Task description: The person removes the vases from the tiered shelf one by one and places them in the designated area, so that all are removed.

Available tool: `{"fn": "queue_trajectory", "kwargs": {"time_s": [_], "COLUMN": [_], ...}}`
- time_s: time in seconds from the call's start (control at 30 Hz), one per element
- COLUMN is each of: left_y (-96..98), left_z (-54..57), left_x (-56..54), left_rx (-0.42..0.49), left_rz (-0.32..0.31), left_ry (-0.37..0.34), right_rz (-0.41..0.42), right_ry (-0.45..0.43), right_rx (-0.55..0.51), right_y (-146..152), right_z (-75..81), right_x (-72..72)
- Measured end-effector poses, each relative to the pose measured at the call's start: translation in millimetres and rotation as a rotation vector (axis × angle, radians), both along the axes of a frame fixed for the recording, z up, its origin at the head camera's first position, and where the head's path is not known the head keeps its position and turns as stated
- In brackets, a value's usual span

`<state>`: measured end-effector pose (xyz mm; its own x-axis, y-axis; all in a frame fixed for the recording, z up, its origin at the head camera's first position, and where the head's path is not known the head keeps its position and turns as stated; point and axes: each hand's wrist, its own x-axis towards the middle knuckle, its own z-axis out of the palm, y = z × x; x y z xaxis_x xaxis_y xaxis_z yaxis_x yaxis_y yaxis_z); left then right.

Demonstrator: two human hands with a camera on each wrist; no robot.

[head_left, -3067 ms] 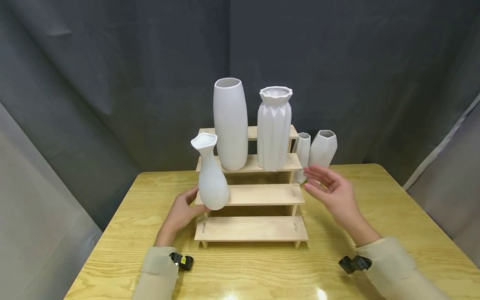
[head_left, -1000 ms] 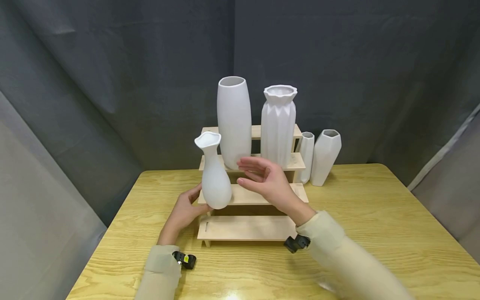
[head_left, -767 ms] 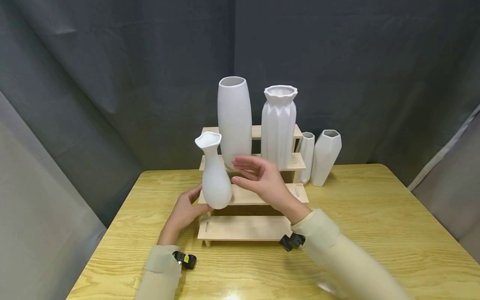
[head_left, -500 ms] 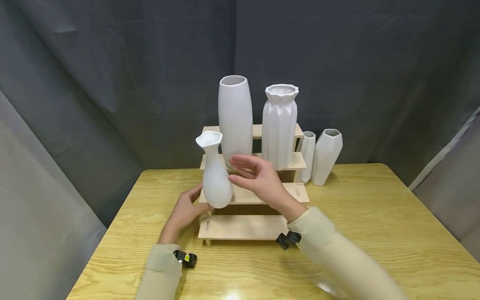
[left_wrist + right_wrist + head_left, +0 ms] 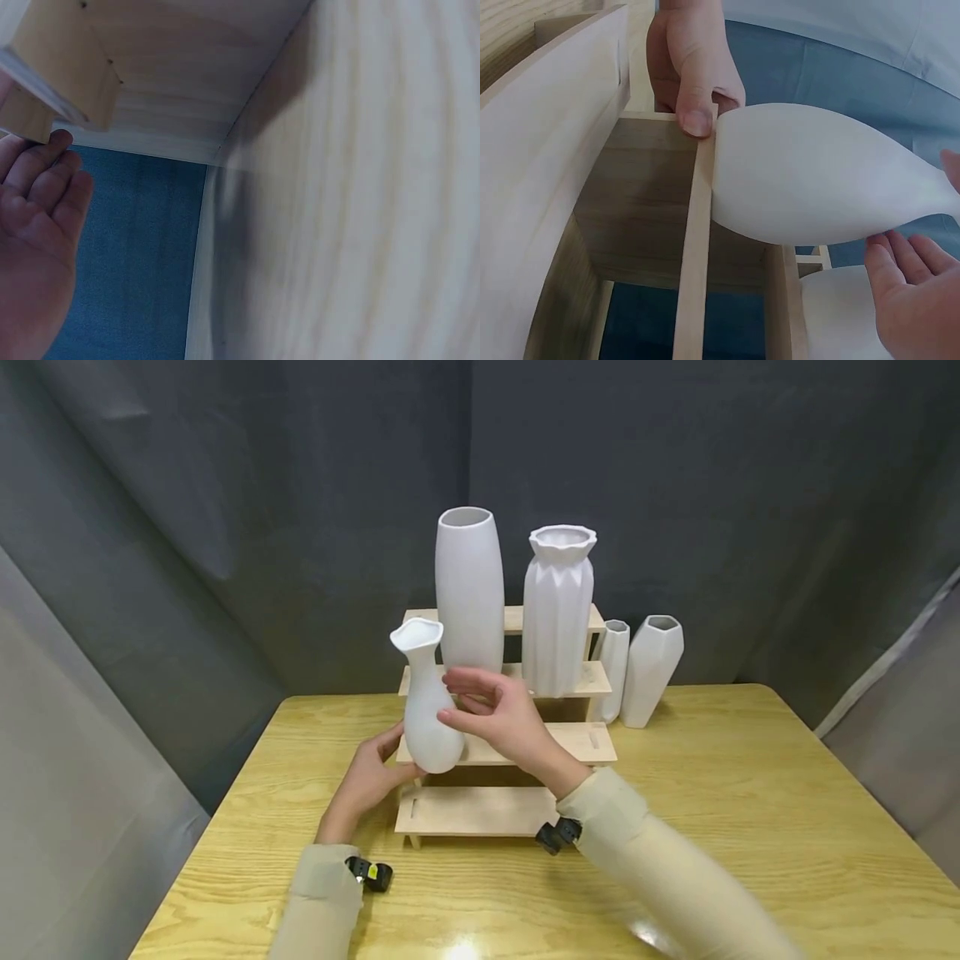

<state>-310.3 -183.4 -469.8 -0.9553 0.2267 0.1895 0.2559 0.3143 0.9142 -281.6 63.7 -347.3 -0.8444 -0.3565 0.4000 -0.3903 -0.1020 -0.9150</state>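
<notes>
A white bulb-shaped vase (image 5: 433, 739) with a wavy rim stands upright at the left end of the stepped wooden shelf (image 5: 480, 810), on the second tread from the bottom. My left hand (image 5: 367, 781) holds that tread's end. Its thumb lies over the front edge beside the vase's base in the right wrist view, while its other fingers (image 5: 52, 176) reach the wood from beneath in the left wrist view. My right hand (image 5: 502, 714) is at the vase's right side, thumb in front and fingers behind, all fairly straight. Its fingertips (image 5: 885, 244) lie right at the vase's surface.
A tall smooth vase (image 5: 468, 585) and a pleated vase (image 5: 558, 618) stand on the third tread. Behind the shelf's right side are a slim vase (image 5: 615, 668) and a faceted vase (image 5: 652, 672). Grey curtain (image 5: 675, 485) hangs behind the table (image 5: 750, 793).
My right hand has moved left from the shelf's right side, across the front of it, to the bulb-shaped vase. My left hand and the vase have stayed in place.
</notes>
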Motion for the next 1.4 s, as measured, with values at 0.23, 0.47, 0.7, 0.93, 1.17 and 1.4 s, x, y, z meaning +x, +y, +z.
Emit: {"fn": "queue_trajectory", "kwargs": {"time_s": [0.23, 0.47, 0.7, 0.93, 1.17, 1.4], "left_y": [0.1, -0.1, -0.1, 1.0, -0.4, -1.5], "left_z": [1.9, 1.1, -0.6, -0.1, 0.4, 1.6], "left_x": [3.3, 3.6, 4.2, 2.6, 1.3, 1.4], "left_rx": [0.007, 0.008, -0.005, -0.013, -0.007, -0.004], "left_rz": [0.001, -0.003, -0.004, 0.000, -0.009, -0.006], "left_ry": [-0.007, -0.008, -0.004, -0.017, -0.008, -0.009], "right_rz": [-0.002, -0.017, -0.031, -0.053, -0.050, -0.057], "right_ry": [-0.036, -0.032, -0.007, -0.006, 0.012, 0.018], "right_rx": [0.015, 0.058, 0.075, 0.105, 0.119, 0.124], "right_y": [-6.4, -12.5, -14.9, -16.4, -18.8, -19.0], "right_z": [-4.8, -5.0, -3.4, -12.2, -12.8, -11.5], "right_x": [-3.3, -5.7, -0.8, -8.4, -11.1, -11.4]}}
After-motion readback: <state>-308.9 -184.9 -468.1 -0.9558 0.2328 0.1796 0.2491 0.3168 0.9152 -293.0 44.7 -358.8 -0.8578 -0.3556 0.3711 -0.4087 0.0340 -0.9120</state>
